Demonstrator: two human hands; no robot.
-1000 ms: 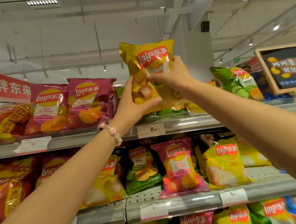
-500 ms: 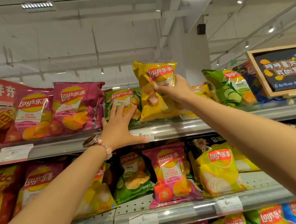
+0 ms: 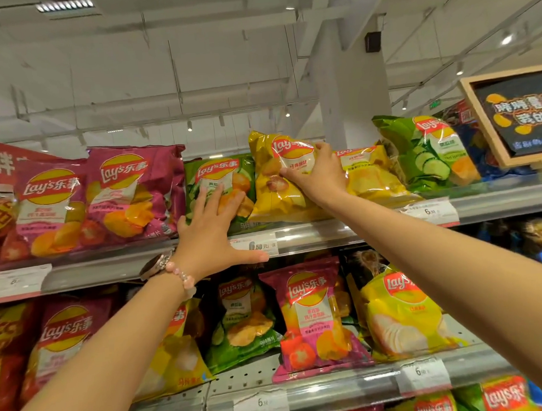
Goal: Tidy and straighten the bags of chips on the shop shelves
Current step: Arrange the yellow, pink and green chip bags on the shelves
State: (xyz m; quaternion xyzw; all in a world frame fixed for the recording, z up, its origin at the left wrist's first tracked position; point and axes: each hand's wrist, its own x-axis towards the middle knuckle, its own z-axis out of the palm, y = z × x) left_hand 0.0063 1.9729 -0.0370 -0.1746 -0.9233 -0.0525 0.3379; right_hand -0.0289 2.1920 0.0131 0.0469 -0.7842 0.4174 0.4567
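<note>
Head view: two hands on top-shelf chip bags

Head view looks up at three shelves of chip bags. On the top shelf (image 3: 327,233), at about 12 o'clock from the frame's centre, a yellow bag (image 3: 275,186) stands tilted, its top leaning toward 11 o'clock and its base on the shelf's front edge. The right hand (image 3: 316,173) lies over the bag's right half, fingers curled round its front just below the logo, gripping it. Just beside it at 3 o'clock lies a second yellow bag (image 3: 368,175), lower and partly behind the right wrist.

At 9 o'clock from the gripped bag, touching it, stands a green bag (image 3: 211,177). The left hand (image 3: 211,236) is flat on that bag's lower front, fingers straight and spread, thumb stretched toward 3 o'clock across the price tag (image 3: 261,246) on the shelf rail. A bead bracelet (image 3: 180,274) and a watch (image 3: 155,264) sit on the left wrist.

Further toward 9 o'clock two pink bags (image 3: 131,193) stand upright side by side. Toward 3 o'clock a larger green bag (image 3: 424,153) leans near a framed sign (image 3: 516,114). The middle shelf (image 3: 335,387) carries pink, green and yellow bags.
</note>
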